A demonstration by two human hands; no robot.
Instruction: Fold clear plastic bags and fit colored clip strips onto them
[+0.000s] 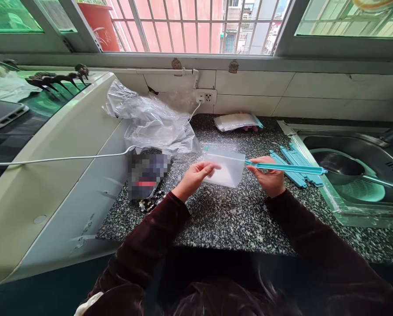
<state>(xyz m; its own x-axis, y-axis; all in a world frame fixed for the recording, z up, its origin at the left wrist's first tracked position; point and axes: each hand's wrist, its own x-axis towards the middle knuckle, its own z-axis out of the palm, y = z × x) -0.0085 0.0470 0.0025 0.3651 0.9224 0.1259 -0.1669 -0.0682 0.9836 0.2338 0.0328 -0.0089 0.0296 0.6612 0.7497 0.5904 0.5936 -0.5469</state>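
My left hand point(198, 176) pinches the left side of a translucent plastic sheet or pouch point(227, 169), thumb on top. In my right hand point(269, 179) is a long turquoise plastic strip point(288, 167), its left tip meeting the sheet's upper right corner. Whether the tip is on the sheet's edge or only beside it, I cannot tell. More turquoise strips point(301, 160) lie in a loose pile on the speckled countertop point(222, 224), just right of my right hand. Both hands are above the counter.
A crumpled clear plastic bag point(156, 118) lies at the back left, near a phone point(148, 175) with its picture blurred. A flat packet point(237, 121) rests by the wall. To the right is a sink point(331, 193) holding a pan point(336, 163). A white cable point(67, 159) crosses the left.
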